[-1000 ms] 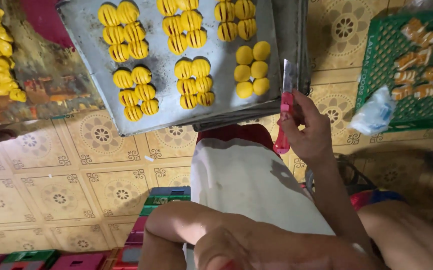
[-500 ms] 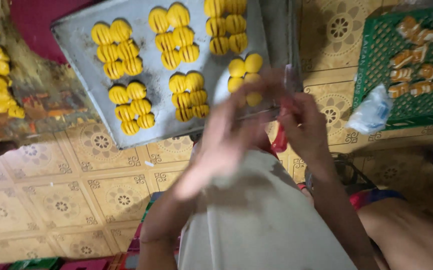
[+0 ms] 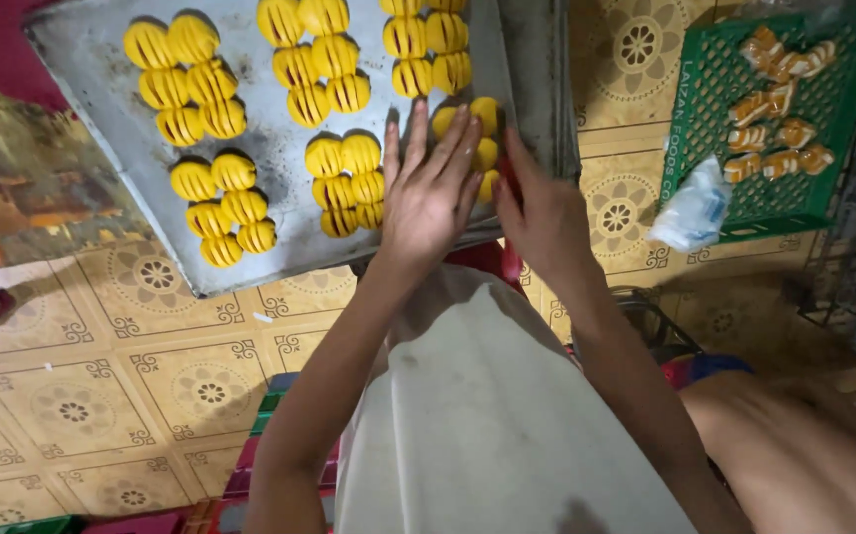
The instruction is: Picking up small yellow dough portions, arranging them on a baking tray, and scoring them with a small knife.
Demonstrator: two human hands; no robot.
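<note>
Resting flat with fingers spread, the left hand (image 3: 428,193) covers dough (image 3: 475,138) at one o'clock; right hand's (image 3: 546,222) grip unclear.

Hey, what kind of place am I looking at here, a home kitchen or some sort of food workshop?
Probably a small bakery workshop run on the floor: a metal baking tray of scored yellow dough pieces, a green plastic crate holding browned pastries, all on patterned floor tiles.

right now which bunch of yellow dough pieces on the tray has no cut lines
The bunch at the tray's near right edge, under the left hand's fingertips. Its pieces are smooth; every other bunch is scored.
</note>
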